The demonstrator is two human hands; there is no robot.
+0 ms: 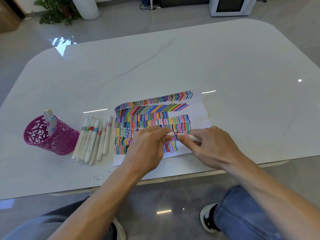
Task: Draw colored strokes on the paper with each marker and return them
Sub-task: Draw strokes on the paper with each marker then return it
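Glossy grey floor (121,26); white rounded table (173,58); potted plant (57,13), white microwave (230,6) on floor beyond.

Bare forearms (97,196), blue jeans (245,215) — 2 black-and-white sneakers (207,219).

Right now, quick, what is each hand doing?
Left hand: pinches one end of the white marker, above the paper.
Right hand: grips the same marker's other end.

Marker (193,138) tip — blurred, col. unclear
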